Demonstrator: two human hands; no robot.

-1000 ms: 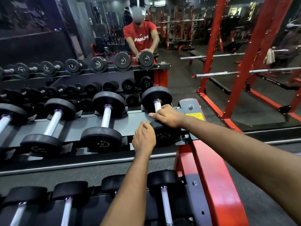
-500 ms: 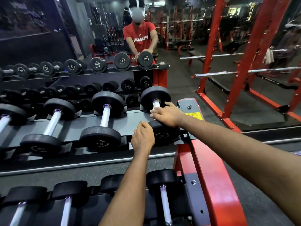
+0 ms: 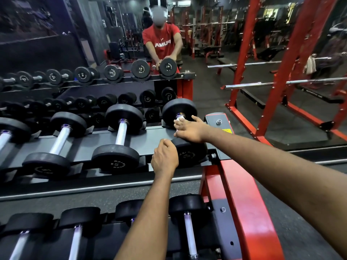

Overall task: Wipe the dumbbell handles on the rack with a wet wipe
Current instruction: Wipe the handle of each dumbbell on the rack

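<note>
Single head-worn view, angled forward and down, close over the dumbbell rack [image 3: 78, 147], facing a mirror [image 3: 56, 53]

dumbbell handle [image 3: 179, 116]: covered by the right hand [image 3: 189, 129]; only the far collar is exposed.
wet wipe [image 3: 177, 120]: mostly hidden under the right fingers; a white edge is seen.
left hand [image 3: 164, 158]: palm turned away; contents cannot be told.
near weight head [image 3: 189, 153]: top rim hidden under the right hand.
yellow label [image 3: 226, 130]: beyond the right wrist; print too small to read.
lower dumbbells [image 3: 189, 231]: beside the left forearm; cut off by the bottom edge.
</note>
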